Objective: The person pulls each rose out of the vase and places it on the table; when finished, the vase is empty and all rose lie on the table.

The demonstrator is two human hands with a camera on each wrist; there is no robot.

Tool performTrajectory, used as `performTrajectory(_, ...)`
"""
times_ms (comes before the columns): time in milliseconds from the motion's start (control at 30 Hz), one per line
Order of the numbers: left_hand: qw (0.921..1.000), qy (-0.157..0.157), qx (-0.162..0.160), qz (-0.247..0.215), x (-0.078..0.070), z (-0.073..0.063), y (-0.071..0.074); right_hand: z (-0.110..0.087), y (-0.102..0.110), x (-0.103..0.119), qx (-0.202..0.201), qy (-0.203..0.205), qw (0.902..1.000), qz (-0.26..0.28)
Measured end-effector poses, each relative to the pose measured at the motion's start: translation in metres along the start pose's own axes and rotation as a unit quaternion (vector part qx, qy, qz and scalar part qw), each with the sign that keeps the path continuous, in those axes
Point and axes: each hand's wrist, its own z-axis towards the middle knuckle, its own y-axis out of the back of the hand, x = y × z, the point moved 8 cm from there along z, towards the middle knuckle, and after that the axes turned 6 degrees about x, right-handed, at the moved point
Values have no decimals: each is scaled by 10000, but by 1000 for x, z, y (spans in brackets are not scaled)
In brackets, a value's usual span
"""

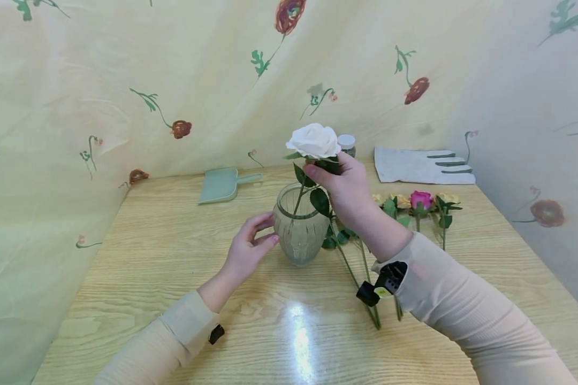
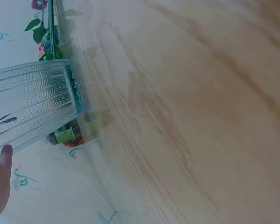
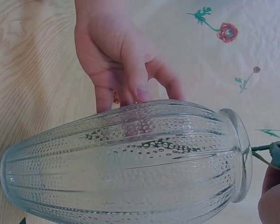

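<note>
Head view, right hand [image 1: 348,193] grip pinching white rose [image 1: 313,141] just under its bloom, stem inside glass vase [image 1: 298,227], left hand [image 1: 248,250] open-fingered, touching the vase's side

Bright, even light; an overhead glare streak lay on the surface [image 1: 298,331] before me. Shadows were soft. My left wrist view was blurred; head view bowed at edges.

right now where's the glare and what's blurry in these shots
Head view: a bright streak of glare on the table in front of the glass vase. Left wrist view: the wood grain is smeared and soft, the vase sharper. Right wrist view: the vase is crisp, with evenly lit left hand behind.
</note>
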Motion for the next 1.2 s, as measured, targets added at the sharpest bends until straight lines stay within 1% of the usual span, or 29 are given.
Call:
performTrajectory(67,10000,-12,9,6,0,0,0,0,1,1,-45,55,9997,212)
performTrajectory(333,10000,-7,-4,0,1,1,0,1,11,2,-168,133,9974,694)
performTrajectory(567,10000,87,-8,10,2,1,-1,1,23,6,-501,193,9956,762)
performTrajectory(700,9999,130,-13,-5,3,1,-2,1,30,10,-570,281,9954,717)
performTrajectory(800,9999,146,-23,-9,2,1,-2,0,35,12,-595,363,9946,770)
performTrajectory(933,9999,123,-33,7,1,2,-2,-1,42,15,-729,458,9928,830)
performTrajectory(1000,9999,96,-28,9,2,2,-2,-2,47,17,-865,481,9911,894)
performTrajectory(1100,10000,51,-8,-9,1,2,-2,-3,55,19,-1019,501,9867,1166)
performTrajectory(1200,10000,16,27,-20,2,2,-3,-3,61,19,-1176,522,9781,1636)
